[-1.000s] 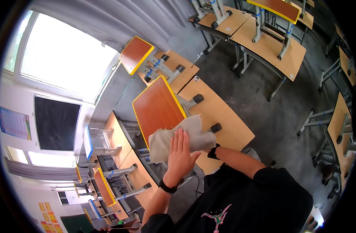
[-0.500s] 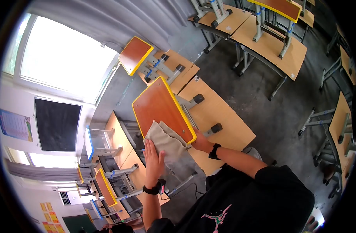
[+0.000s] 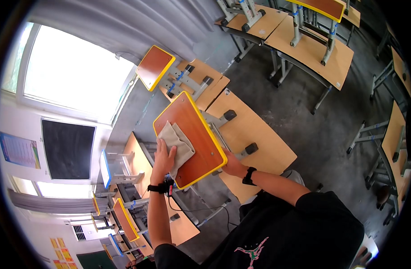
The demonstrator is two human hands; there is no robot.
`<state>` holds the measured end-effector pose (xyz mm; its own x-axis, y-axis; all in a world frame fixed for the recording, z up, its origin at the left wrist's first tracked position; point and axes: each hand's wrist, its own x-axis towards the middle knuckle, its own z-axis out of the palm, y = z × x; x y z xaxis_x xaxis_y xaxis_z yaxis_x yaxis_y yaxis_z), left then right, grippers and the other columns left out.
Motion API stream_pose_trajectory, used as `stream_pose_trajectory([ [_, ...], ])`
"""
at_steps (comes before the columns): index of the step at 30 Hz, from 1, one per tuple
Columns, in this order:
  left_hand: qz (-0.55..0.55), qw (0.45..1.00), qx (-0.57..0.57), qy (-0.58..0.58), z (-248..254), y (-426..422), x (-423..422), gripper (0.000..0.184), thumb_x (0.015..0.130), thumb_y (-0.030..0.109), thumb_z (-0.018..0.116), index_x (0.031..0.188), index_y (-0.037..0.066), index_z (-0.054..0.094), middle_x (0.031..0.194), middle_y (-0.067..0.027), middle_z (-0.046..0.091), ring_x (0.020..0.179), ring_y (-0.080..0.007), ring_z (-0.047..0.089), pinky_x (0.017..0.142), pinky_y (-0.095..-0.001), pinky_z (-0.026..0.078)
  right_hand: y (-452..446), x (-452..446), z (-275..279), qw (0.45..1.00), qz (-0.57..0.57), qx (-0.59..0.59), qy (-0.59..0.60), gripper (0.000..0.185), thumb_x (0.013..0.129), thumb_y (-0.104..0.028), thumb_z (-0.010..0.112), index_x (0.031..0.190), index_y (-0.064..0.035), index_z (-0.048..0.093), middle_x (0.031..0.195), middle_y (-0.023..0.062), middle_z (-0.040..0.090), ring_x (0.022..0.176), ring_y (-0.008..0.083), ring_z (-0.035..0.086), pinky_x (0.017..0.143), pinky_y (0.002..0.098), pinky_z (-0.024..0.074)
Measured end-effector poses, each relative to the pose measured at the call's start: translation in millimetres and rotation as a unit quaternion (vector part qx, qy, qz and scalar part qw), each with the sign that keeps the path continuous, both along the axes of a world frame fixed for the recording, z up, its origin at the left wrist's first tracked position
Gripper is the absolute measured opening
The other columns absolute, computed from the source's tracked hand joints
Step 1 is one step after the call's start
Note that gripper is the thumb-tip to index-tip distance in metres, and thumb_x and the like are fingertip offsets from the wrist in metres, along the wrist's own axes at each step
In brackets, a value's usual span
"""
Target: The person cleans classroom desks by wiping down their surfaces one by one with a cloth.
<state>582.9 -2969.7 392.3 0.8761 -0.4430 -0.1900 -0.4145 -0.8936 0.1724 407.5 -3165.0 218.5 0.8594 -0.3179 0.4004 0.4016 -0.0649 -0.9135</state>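
A stool (image 3: pixel 192 130) with a red-brown seat and yellow rim stands on a light wooden desk (image 3: pixel 264 139). My left hand (image 3: pixel 162 158) holds a folded beige cloth (image 3: pixel 182 145) against the seat, near its left edge. The fingers lie over the cloth, and part of it hangs below the thumb. My right hand (image 3: pixel 233 164) grips the stool at its lower right corner, with the fingertips partly hidden behind the rim. Both wrists wear black bands.
Behind it, a second yellow-rimmed stool (image 3: pixel 155 67) stands on another desk (image 3: pixel 196 76). More stools on desks (image 3: pixel 313 45) are at the upper right. A desk row (image 3: pixel 183 224) runs lower left. A thin black cable (image 3: pixel 201 209) hangs from my left wrist.
My left hand has moved up and left across the seat with the cloth, from the lower corner to the left edge. My right hand stays at the stool's corner.
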Motion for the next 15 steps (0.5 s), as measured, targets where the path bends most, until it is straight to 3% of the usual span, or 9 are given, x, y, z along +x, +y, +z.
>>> stream_pose_trajectory([
  [3,0.001,1.000,-0.010,0.003,-4.7,-2.3,26.4,0.087,0.105,0.050,0.051,0.159,-0.012,0.019,0.166,-0.0364,0.017,0.155,-0.0500,0.020,0.125,-0.0560,0.021,0.4,-0.3,-1.1,1.000,-0.004,-0.016,-0.001,0.030,0.086,-0.002,0.055,0.116,0.0008,0.061,0.106,0.0258,0.057,0.100,0.0479,0.052,0.090,0.0519,0.0447],
  [4,0.014,1.000,-0.009,0.017,3.8,-12.7,23.5,0.086,0.107,0.047,0.051,0.157,-0.015,0.019,0.165,-0.0379,0.017,0.158,-0.0441,0.014,0.128,-0.0413,0.017,0.6,-0.1,-1.9,1.000,-0.007,-0.016,-0.001,0.030,0.086,-0.002,0.055,0.116,0.0008,0.061,0.106,0.0258,0.057,0.100,0.0479,0.052,0.090,0.0519,0.0447],
  [7,0.016,0.999,-0.034,0.026,1.5,-13.3,35.6,0.087,0.107,0.047,0.051,0.158,-0.015,0.018,0.166,-0.0373,0.016,0.159,-0.0433,0.012,0.129,-0.0409,0.016,1.6,2.6,-8.9,1.000,-0.006,-0.020,0.005,0.029,0.086,-0.002,0.056,0.115,0.0012,0.061,0.105,0.0257,0.057,0.099,0.0475,0.052,0.089,0.0519,0.0447],
  [9,0.008,0.999,-0.040,0.024,-5.2,-8.0,50.0,0.087,0.107,0.047,0.051,0.158,-0.015,0.018,0.166,-0.0367,0.016,0.159,-0.0429,0.012,0.129,-0.0409,0.015,0.0,5.2,-20.1,0.990,0.092,-0.025,0.106,0.050,0.089,-0.004,0.061,0.139,-0.0033,0.057,0.144,0.0234,0.055,0.131,0.0446,0.050,0.112,0.0454,0.0425],
  [12,-0.004,0.998,-0.055,0.024,-4.3,-10.3,60.2,0.088,0.106,0.047,0.052,0.157,-0.016,0.017,0.166,-0.0379,0.014,0.159,-0.0437,0.010,0.129,-0.0418,0.014,2.3,3.1,-21.7,0.993,0.070,-0.053,0.075,0.052,0.089,-0.004,0.062,0.141,-0.0036,0.057,0.145,0.0231,0.055,0.133,0.0439,0.049,0.113,0.0453,0.0416],
  [13,-0.007,0.998,-0.064,0.027,-4.6,-10.7,63.5,0.090,0.105,0.047,0.053,0.156,-0.018,0.017,0.166,-0.0397,0.012,0.159,-0.0450,0.010,0.129,-0.0427,0.014,3.0,4.2,-18.0,0.993,0.071,-0.053,0.076,0.052,0.089,-0.004,0.062,0.141,-0.0036,0.057,0.145,0.0231,0.055,0.133,0.0439,0.049,0.113,0.0453,0.0416],
  [15,-0.002,0.997,-0.070,0.031,-8.8,-8.9,70.9,0.090,0.105,0.047,0.053,0.157,-0.018,0.017,0.166,-0.0393,0.012,0.159,-0.0444,0.009,0.129,-0.0424,0.013,4.0,5.9,-10.5,0.999,0.007,-0.026,-0.023,0.028,0.088,-0.004,0.060,0.116,0.0006,0.061,0.108,0.0242,0.058,0.103,0.0456,0.052,0.092,0.0500,0.0450],
])
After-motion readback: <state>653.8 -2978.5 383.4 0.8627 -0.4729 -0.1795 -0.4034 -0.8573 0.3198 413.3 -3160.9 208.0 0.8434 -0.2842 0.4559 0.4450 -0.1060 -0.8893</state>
